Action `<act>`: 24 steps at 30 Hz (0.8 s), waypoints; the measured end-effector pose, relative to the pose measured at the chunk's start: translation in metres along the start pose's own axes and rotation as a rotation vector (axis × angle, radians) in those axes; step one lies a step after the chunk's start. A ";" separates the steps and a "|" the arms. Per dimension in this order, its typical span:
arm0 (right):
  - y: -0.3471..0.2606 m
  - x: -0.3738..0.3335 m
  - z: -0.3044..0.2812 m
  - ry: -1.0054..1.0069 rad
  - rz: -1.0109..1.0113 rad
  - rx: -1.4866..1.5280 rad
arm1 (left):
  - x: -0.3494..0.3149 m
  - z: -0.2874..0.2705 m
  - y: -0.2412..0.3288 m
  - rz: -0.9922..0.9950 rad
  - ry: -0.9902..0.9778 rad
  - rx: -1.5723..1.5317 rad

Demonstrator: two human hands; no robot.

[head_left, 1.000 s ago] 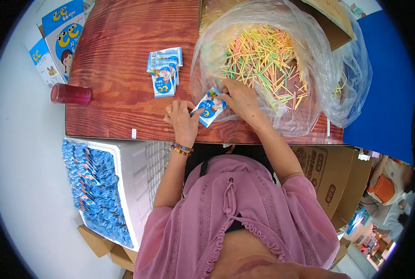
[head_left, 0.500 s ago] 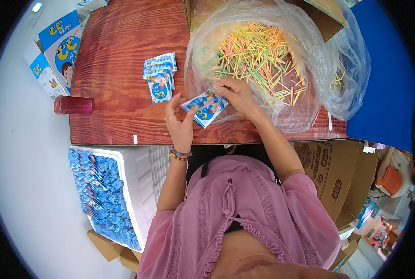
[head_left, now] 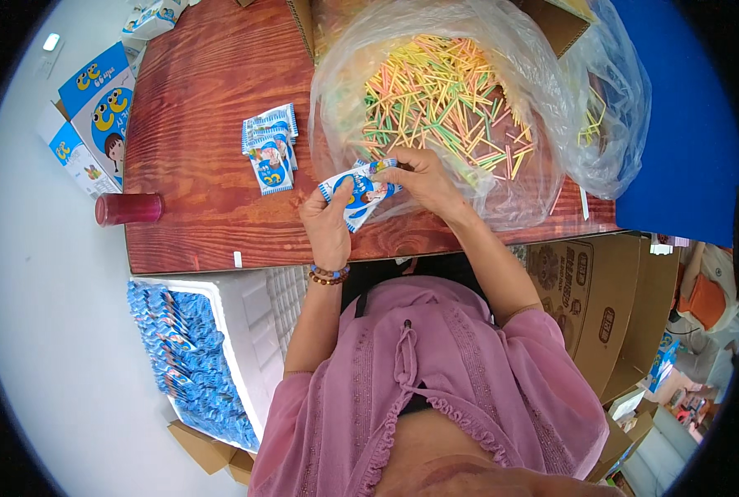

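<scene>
My left hand (head_left: 328, 228) pinches the left side of some blue-and-white sachets (head_left: 358, 199), its thumb lying across their front. My right hand (head_left: 427, 184) grips their upper right edge between thumb and fingers. The sachets overlap, so I cannot tell how many there are. They are held just above the near part of the wooden table, in front of a clear plastic bag (head_left: 336, 108). Thin yellow, pink and green sticks (head_left: 440, 91) lie heaped in that bag. Left of my hands, a small overlapping pile of similar sachets (head_left: 272, 149) rests on the table.
A dark red cylinder (head_left: 129, 209) stands at the table's (head_left: 195, 166) left edge, near blue-and-white printed boxes (head_left: 108, 112). Below left, a white foam box (head_left: 241, 331) holds many blue sachets (head_left: 189, 356). A cardboard box (head_left: 589, 298) sits at my right, below the table edge.
My left fingers, raised and spread before, have closed onto the sachets. The sachets are now tilted and bunched between both hands. The whole view has shifted slightly.
</scene>
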State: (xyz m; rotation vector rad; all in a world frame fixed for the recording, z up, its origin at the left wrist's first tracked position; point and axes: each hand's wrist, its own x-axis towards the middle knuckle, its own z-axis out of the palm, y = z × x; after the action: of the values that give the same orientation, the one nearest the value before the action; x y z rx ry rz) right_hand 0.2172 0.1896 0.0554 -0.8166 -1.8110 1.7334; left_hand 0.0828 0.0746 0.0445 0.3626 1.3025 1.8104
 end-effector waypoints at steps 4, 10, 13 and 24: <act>0.005 0.000 -0.003 0.016 -0.037 0.059 | -0.002 0.010 0.003 -0.042 0.016 -0.105; 0.004 -0.002 -0.004 0.023 -0.021 0.069 | -0.002 0.016 0.003 -0.069 0.008 -0.142; 0.005 -0.003 -0.002 0.016 -0.021 0.024 | 0.000 0.009 -0.006 -0.032 0.024 -0.100; -0.015 -0.010 -0.025 0.035 -0.157 0.272 | 0.003 0.011 0.003 -0.118 0.077 -0.268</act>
State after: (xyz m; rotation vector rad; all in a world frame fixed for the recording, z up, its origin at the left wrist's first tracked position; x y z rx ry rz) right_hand 0.2408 0.2002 0.0729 -0.5736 -1.5281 1.7984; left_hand 0.0868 0.0835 0.0504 0.0694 1.0902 1.8829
